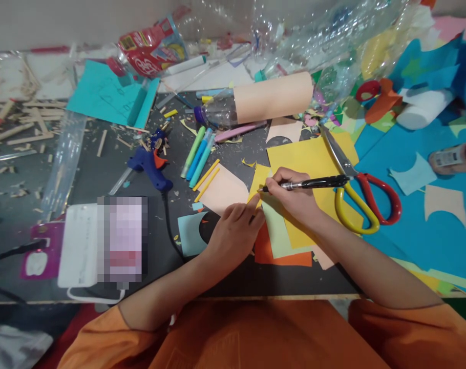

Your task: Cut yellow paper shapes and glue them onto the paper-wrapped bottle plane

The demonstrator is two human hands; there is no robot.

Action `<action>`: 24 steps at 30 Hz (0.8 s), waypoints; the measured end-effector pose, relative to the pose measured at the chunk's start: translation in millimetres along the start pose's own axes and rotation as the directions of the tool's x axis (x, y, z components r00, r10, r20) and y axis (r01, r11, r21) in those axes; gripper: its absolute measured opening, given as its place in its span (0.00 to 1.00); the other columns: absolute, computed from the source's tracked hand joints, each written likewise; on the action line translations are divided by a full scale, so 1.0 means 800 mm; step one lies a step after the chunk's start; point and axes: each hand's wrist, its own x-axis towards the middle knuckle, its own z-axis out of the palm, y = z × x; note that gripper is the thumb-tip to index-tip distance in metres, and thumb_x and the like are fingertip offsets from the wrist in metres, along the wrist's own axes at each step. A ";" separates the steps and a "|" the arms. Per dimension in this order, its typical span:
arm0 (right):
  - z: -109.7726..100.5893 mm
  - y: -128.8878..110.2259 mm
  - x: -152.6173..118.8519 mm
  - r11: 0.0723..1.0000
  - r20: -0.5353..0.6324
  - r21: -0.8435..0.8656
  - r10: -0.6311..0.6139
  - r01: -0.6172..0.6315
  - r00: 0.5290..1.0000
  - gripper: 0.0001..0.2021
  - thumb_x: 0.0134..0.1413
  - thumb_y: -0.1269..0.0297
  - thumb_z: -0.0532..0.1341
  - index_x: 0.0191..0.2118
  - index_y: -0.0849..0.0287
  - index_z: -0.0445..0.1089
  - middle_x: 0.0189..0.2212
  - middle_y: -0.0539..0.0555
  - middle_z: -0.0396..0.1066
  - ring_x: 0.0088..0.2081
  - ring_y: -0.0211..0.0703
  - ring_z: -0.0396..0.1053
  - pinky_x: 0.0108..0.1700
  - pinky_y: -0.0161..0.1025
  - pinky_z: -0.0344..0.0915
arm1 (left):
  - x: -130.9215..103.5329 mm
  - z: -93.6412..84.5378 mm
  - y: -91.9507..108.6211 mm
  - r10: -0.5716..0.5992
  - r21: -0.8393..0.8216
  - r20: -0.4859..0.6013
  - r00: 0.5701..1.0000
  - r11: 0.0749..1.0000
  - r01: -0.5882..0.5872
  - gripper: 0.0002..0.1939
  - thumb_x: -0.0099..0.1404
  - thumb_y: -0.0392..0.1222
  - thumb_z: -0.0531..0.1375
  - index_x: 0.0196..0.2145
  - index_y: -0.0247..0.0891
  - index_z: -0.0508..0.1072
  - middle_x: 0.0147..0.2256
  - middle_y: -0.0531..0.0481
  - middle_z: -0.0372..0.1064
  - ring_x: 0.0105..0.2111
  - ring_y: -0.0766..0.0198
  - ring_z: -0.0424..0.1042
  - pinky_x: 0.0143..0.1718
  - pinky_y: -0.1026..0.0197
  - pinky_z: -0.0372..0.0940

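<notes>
A black pen (319,182) is gripped in my right hand (294,199), its tip down on a small yellow paper piece (259,177). My left hand (233,233) lies palm down with fingers stretched out, fingertips pressing the lower edge of that piece. Under and beside my right hand are a larger yellow sheet (304,154), a pale green sheet (275,233) and an orange sheet (290,258). Scissors (346,165) with one red and one yellow handle rest on the yellow sheet. A peach paper piece (229,187) lies just beyond my left hand.
A blue glue gun (148,166) and several markers (199,159) lie left of centre. Behind them is a plastic bottle wrapped in peach paper (273,97). A phone (126,238) sits at the left front. Blue sheets (394,246) and paper scraps cover the right side.
</notes>
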 end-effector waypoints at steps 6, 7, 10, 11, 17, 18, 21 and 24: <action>0.001 0.002 -0.002 1.000 0.024 -0.005 -0.018 0.018 1.000 0.15 0.49 0.66 0.60 0.18 0.55 0.54 0.15 0.43 0.53 0.20 0.33 0.52 0.24 0.35 0.51 | 0.001 0.000 0.000 0.010 0.042 -0.010 1.000 0.999 -0.009 0.07 0.68 0.32 0.56 0.42 0.34 0.73 0.55 0.37 0.72 0.42 0.56 0.72 0.44 0.56 0.68; 0.000 0.002 -0.002 1.000 0.021 -0.003 -0.015 0.015 1.000 0.15 0.48 0.66 0.60 0.18 0.55 0.54 0.15 0.43 0.53 0.20 0.33 0.51 0.24 0.35 0.50 | 0.001 -0.001 0.000 0.013 0.045 -0.011 1.000 0.999 -0.012 0.08 0.68 0.32 0.56 0.42 0.34 0.73 0.55 0.38 0.72 0.42 0.56 0.72 0.44 0.55 0.68; 0.000 0.001 -0.003 1.000 -0.019 -0.002 -0.001 0.000 1.000 0.15 0.47 0.67 0.58 0.17 0.55 0.52 0.15 0.43 0.51 0.19 0.33 0.50 0.24 0.35 0.50 | 0.001 -0.002 0.000 0.015 0.047 -0.007 1.000 0.999 -0.015 0.08 0.68 0.32 0.55 0.42 0.34 0.73 0.55 0.37 0.72 0.42 0.56 0.72 0.45 0.55 0.68; 0.000 0.001 -0.002 1.000 -0.030 -0.004 0.006 -0.006 1.000 0.14 0.46 0.67 0.58 0.17 0.55 0.52 0.15 0.43 0.51 0.19 0.33 0.50 0.24 0.35 0.50 | 0.001 -0.002 0.000 0.015 0.046 -0.006 1.000 0.999 -0.014 0.08 0.68 0.32 0.55 0.42 0.35 0.73 0.55 0.37 0.72 0.43 0.56 0.72 0.45 0.55 0.68; -0.002 -0.002 -0.002 1.000 0.003 -0.013 0.014 -0.014 1.000 0.15 0.47 0.66 0.59 0.17 0.55 0.53 0.14 0.44 0.52 0.19 0.34 0.51 0.24 0.35 0.51 | 0.002 -0.001 -0.001 0.012 0.050 -0.021 1.000 0.999 -0.011 0.08 0.68 0.32 0.55 0.41 0.35 0.73 0.54 0.38 0.72 0.42 0.56 0.72 0.45 0.55 0.68; -0.002 -0.002 -0.002 1.000 -0.001 -0.011 0.016 -0.016 1.000 0.15 0.47 0.67 0.59 0.17 0.54 0.52 0.14 0.43 0.52 0.19 0.34 0.51 0.24 0.35 0.51 | 0.002 -0.001 -0.001 0.013 0.047 -0.021 1.000 0.999 -0.012 0.08 0.68 0.32 0.55 0.41 0.35 0.74 0.54 0.38 0.72 0.42 0.56 0.72 0.45 0.55 0.68; -0.004 -0.001 -0.003 0.999 -0.037 0.017 0.037 -0.036 0.999 0.16 0.46 0.68 0.58 0.16 0.54 0.50 0.14 0.43 0.50 0.19 0.33 0.50 0.24 0.35 0.50 | 0.001 -0.001 -0.001 0.014 0.032 -0.011 1.000 0.999 -0.013 0.08 0.67 0.31 0.56 0.42 0.35 0.74 0.55 0.38 0.72 0.43 0.56 0.72 0.47 0.54 0.67; -0.005 0.001 -0.003 0.998 -0.044 0.026 0.050 -0.049 0.998 0.16 0.46 0.67 0.58 0.17 0.54 0.49 0.13 0.43 0.50 0.19 0.33 0.50 0.24 0.35 0.50 | 0.001 -0.001 0.000 0.009 0.035 -0.002 1.000 0.999 -0.009 0.09 0.67 0.30 0.55 0.41 0.36 0.74 0.55 0.40 0.72 0.43 0.57 0.72 0.47 0.54 0.67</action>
